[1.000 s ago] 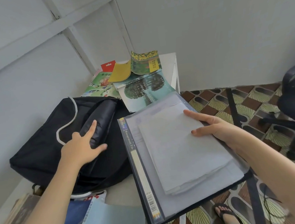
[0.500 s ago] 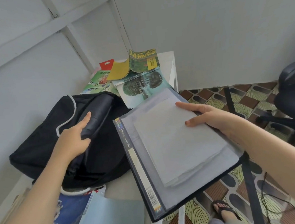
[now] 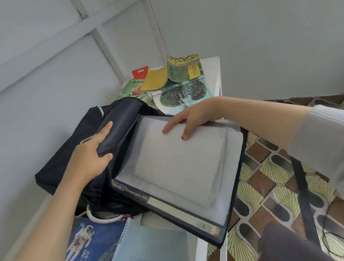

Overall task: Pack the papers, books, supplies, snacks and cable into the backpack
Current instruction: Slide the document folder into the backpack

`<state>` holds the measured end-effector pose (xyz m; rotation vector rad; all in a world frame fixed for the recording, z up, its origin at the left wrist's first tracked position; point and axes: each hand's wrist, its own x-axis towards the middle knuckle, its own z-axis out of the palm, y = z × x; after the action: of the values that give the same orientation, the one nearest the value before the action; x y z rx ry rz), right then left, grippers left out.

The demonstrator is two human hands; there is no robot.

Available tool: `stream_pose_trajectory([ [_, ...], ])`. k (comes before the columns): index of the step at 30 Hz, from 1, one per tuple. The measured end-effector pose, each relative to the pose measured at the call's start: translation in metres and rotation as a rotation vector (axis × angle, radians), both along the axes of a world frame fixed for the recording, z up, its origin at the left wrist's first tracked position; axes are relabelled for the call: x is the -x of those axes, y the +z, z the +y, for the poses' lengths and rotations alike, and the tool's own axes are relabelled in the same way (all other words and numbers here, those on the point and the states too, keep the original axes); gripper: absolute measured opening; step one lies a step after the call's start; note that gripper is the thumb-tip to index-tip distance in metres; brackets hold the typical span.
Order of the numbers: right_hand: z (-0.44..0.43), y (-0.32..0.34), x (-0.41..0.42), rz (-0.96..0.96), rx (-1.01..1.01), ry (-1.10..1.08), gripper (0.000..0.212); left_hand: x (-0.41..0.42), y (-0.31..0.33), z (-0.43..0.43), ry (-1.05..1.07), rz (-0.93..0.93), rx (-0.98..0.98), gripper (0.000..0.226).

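- Black folder (image 3: 231,179), spine reading "Management File", lies tilted against the open backpack (image 3: 61,160) on the white table (image 3: 167,224), with grey papers (image 3: 180,165) on top.
- Right hand (image 3: 188,118) grips the folder's far edge, fingers on the papers.
- Left hand (image 3: 90,158) clasps the backpack's padded flap.
- Blue magazine (image 3: 90,248) bears Chinese characters.

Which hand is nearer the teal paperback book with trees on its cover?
Right. The right hand sits just before that book, on the black folder; the left hand grips the black backpack, farther left.
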<state>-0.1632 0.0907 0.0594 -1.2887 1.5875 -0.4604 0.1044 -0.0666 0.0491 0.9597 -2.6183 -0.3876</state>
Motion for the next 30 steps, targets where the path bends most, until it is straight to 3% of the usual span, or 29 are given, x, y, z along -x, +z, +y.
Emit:
stream_pose_trajectory([
  [5,-0.035,-0.006,-0.021,0.578,0.126,0.1,0.063,-0.006,-0.011,-0.005,0.021,0.017,-0.038,0.085],
  [9,-0.027,-0.03,-0.029,0.688,0.305,-0.023,0.059,-0.009,-0.011,-0.002,0.012,0.024,-0.065,0.086],
  [13,0.01,-0.043,-0.026,0.739,0.317,-0.097,0.045,-0.01,-0.012,-0.003,0.015,0.023,-0.063,0.086],
  [19,0.072,-0.053,0.006,0.255,0.314,-0.415,0.033,-0.009,-0.012,-0.004,0.033,0.027,-0.068,0.086],
  [22,0.096,-0.07,0.012,-0.487,0.289,-0.619,0.041,-0.01,-0.011,-0.003,0.042,0.019,-0.059,0.086],
  [24,0.107,-0.087,0.008,-0.814,0.269,-0.583,0.052,-0.01,-0.011,-0.003,0.048,0.021,-0.063,0.085],
  [27,0.11,-0.097,-0.007,-0.857,0.233,-0.479,0.05,-0.008,-0.009,0.0,0.048,0.019,-0.058,0.084],
  [30,0.097,-0.086,-0.014,-0.791,0.255,-0.561,0.042,-0.007,-0.007,0.003,0.053,0.006,-0.052,0.083],
])
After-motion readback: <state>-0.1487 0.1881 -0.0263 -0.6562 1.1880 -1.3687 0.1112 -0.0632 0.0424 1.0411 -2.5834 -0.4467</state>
